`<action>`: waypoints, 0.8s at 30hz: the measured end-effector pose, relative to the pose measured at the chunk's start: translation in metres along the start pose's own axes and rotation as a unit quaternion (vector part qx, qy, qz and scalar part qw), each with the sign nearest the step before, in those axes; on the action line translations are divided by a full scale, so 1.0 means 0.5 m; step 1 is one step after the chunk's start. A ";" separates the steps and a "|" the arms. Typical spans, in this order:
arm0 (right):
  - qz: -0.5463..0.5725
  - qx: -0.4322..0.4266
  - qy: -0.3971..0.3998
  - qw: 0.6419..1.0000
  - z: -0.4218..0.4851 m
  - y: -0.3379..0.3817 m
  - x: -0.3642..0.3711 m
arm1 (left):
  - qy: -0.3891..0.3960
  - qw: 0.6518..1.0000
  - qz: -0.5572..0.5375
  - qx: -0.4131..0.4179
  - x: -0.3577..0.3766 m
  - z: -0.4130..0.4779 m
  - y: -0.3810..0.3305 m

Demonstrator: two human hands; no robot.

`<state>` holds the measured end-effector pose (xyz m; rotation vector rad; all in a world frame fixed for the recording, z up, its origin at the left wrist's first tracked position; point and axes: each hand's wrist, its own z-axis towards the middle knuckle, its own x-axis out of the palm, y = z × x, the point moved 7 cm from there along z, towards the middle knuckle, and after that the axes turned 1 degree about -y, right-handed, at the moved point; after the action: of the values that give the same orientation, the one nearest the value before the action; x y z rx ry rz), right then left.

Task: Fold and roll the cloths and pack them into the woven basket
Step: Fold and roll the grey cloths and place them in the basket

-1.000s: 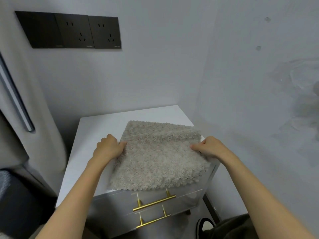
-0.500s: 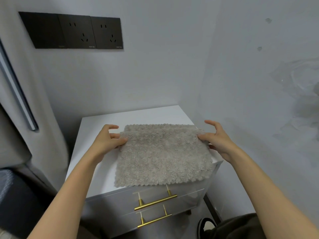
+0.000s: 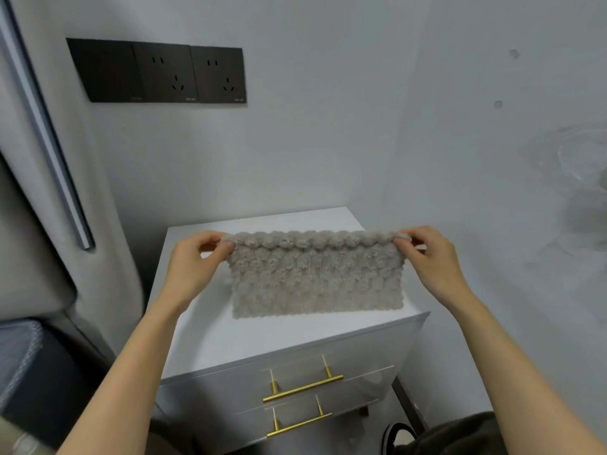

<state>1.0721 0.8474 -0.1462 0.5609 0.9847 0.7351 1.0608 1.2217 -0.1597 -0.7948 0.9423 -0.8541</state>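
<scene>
A fluffy beige cloth [image 3: 315, 277], folded in half, hangs upright with its lower edge resting on the white cabinet top [image 3: 262, 336]. My left hand [image 3: 193, 264] pinches the cloth's top left corner. My right hand [image 3: 427, 257] pinches the top right corner. The folded edge runs straight between the two hands. No woven basket is in view.
The white cabinet has two drawers with gold bar handles [image 3: 302, 389]. It stands in a corner, walls behind and to the right. A black socket panel [image 3: 157, 72] is on the back wall. A grey curtain [image 3: 49, 192] hangs at the left. A shoe [image 3: 397, 438] is on the floor.
The cloth lay flat on the cabinet; both hands folded it over, then lifted it by its top corners so that it now hangs upright.
</scene>
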 end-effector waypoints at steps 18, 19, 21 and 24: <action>-0.052 0.193 0.065 0.978 0.025 -0.093 0.118 | 0.065 0.977 0.157 -0.130 0.079 0.029 0.114; -0.068 0.190 0.072 0.977 0.024 -0.097 0.124 | 0.072 0.974 0.165 -0.139 0.084 0.028 0.122; -0.097 0.190 0.086 0.973 0.020 -0.102 0.126 | 0.070 0.967 0.197 -0.147 0.083 0.029 0.130; -0.196 0.198 0.099 0.955 0.014 -0.112 0.112 | 0.052 0.951 0.277 -0.124 0.068 0.027 0.123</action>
<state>1.1147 0.8541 -0.2129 0.6192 1.3964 0.2376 1.1001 1.2216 -0.2193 -0.6488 1.3044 -0.2912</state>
